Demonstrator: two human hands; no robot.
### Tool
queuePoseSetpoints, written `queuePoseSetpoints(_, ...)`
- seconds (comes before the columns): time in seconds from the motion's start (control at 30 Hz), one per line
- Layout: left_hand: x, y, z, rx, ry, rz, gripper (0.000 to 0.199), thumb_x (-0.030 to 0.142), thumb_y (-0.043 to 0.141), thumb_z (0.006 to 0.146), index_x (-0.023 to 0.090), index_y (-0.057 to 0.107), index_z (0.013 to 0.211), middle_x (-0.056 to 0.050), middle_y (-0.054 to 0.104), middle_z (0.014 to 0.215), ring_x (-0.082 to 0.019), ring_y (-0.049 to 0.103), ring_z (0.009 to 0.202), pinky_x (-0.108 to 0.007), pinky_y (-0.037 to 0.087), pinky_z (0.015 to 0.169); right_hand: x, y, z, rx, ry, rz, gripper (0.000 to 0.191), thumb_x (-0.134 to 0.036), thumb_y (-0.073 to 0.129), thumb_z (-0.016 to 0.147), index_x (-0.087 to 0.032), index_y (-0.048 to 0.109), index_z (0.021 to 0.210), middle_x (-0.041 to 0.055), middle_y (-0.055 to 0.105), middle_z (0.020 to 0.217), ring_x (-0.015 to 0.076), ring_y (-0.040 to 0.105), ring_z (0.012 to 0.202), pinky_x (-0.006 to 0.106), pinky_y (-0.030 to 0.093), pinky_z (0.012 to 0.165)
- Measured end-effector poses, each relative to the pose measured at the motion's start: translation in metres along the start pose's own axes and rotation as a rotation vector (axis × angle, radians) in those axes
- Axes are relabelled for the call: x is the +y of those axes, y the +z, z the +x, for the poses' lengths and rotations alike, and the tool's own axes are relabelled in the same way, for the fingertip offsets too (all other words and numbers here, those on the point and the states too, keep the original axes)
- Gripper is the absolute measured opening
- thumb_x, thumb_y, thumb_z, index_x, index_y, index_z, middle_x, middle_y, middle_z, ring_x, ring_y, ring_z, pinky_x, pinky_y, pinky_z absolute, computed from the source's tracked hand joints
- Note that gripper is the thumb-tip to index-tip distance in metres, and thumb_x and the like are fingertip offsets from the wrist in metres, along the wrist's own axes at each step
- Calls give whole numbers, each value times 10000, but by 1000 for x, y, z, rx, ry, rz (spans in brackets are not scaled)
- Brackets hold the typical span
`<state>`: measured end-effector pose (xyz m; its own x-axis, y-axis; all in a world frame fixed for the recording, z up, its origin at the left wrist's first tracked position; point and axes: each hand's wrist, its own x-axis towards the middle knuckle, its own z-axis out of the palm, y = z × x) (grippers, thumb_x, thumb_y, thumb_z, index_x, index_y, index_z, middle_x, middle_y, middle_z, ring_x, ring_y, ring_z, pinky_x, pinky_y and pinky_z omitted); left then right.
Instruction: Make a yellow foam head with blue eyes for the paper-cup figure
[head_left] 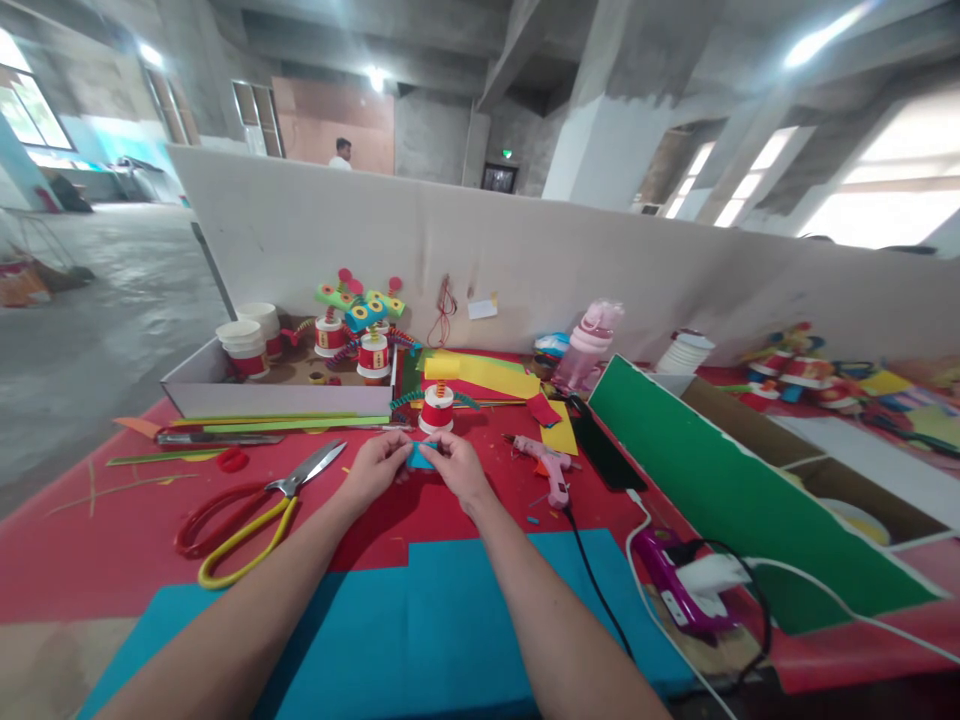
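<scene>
Between my two hands is a small piece of blue paper (421,456), pinched at its left edge by my left hand (381,468) and at its right edge by my right hand (454,466). Fingers of both hands are closed on it, just above the red table cover. Right behind them stands a paper-cup figure (437,410) with a yellow paper roll on top and green coiled arms. Scissors (277,490) with red and yellow handles lie open to the left. To the right rests a pink glue gun (551,468) with a black cord.
A box (277,402) at the back left holds cups and finished figures. Yellow paper sheets (487,376) lie behind the figure. On the right are a black phone (604,445), a purple power strip (679,590) with cables, and a green-sided box (720,490). Blue sheets (450,620) cover the front.
</scene>
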<state>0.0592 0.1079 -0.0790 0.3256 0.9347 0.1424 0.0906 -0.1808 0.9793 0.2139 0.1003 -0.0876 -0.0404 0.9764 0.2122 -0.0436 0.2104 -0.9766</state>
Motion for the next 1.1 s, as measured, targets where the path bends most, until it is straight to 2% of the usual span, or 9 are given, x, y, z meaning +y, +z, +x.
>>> queuePoseSetpoints(0.13, 3, 1, -1, 4, 0, -18, 335, 488, 485, 835, 173, 503, 722, 22, 578, 551, -94, 529, 475, -202, 415, 483, 0, 0, 0, 47, 11, 45, 236, -390, 678, 666, -177, 614, 747, -14, 603, 672, 133, 524, 631, 252, 422, 619)
queuePoseSetpoints(0.37, 3, 1, -2, -29, -19, 9, 318, 464, 582, 781, 171, 486, 704, 31, 577, 542, -84, 509, 462, -199, 410, 482, -8, 0, -1, 80, 4, 18, 241, -407, 665, 677, -172, 631, 715, -17, 593, 632, 127, 515, 591, 250, 414, 580)
queuePoseSetpoints(0.47, 3, 0, -1, -8, -25, 16, 316, 459, 577, 782, 167, 494, 692, 26, 578, 541, -82, 503, 458, -197, 399, 478, -13, -4, 0, 164, 8, 1, 253, -422, 651, 695, -169, 637, 699, -9, 596, 622, 122, 521, 577, 244, 414, 568)
queuePoseSetpoints(0.57, 3, -2, 0, 9, -29, 6, 310, 456, 571, 783, 167, 500, 695, 24, 579, 541, -82, 500, 456, -198, 398, 478, -14, -7, 1, 216, 62, 78, 305, -470, 614, 730, -167, 635, 704, 0, 604, 636, 104, 518, 551, 235, 426, 557)
queuePoseSetpoints(0.67, 4, -1, 0, 22, -26, -3, 300, 450, 573, 781, 167, 508, 706, 32, 569, 530, -80, 493, 451, -198, 396, 479, -11, -5, -1, 73, 124, 135, 323, -495, 641, 709, -176, 639, 761, -8, 608, 654, 100, 521, 551, 231, 443, 542)
queuePoseSetpoints(0.77, 4, -1, -1, 33, -18, -7, 289, 437, 585, 776, 163, 522, 705, 36, 559, 520, -80, 491, 453, -198, 390, 480, -8, 0, -3, -53, 150, 116, 314, -440, 725, 634, -179, 633, 782, -29, 599, 640, 97, 527, 545, 231, 458, 543)
queuePoseSetpoints(0.87, 4, -1, -2, 34, -15, -10, 290, 433, 581, 781, 162, 524, 695, 30, 569, 531, -83, 497, 457, -203, 394, 483, -7, 0, -3, -40, 129, 95, 282, -427, 713, 643, -170, 625, 719, -33, 583, 607, 93, 524, 536, 229, 457, 550)
queuePoseSetpoints(1.0, 5, -3, -1, 35, -14, -6, 297, 439, 592, 774, 162, 527, 689, 30, 571, 522, -82, 497, 451, -201, 391, 476, -8, -4, -2, -62, 129, 106, 262, -406, 712, 635, -168, 622, 698, -25, 596, 656, 102, 529, 574, 247, 482, 581)
queuePoseSetpoints(1.1, 5, -6, 1, 33, -5, -6, 310, 456, 596, 769, 158, 546, 702, 25, 584, 535, -80, 499, 445, -201, 396, 473, -8, -5, -2, -32, 115, 92, 246, -391, 710, 635, -163, 624, 675, -23, 589, 667, 107, 531, 604, 262, 502, 618)
